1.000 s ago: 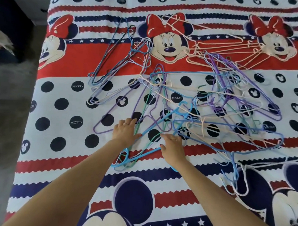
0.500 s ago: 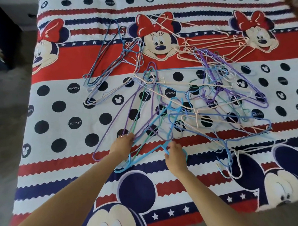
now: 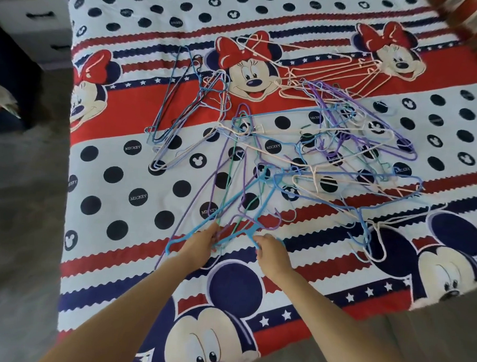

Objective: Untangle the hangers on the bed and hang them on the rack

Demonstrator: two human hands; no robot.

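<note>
Here both hands (image 3: pixel 199 243) (image 3: pixel 273 252) grip light-blue hanger (image 3: pixel 232 208), fingers (image 3: pixel 260 239) curled.

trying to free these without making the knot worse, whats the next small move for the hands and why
Probably lift the light blue hanger a little toward the near edge and shake it gently. Both the left hand and the right hand already grip its near end, but its far part is threaded under purple and green hangers in the pile, so a hard pull would likely drag them along.

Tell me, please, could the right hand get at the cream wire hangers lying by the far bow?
Probably not yet: the right hand grips a light blue wire hanger, and the cream wire hangers lie beyond the tangle.
</note>
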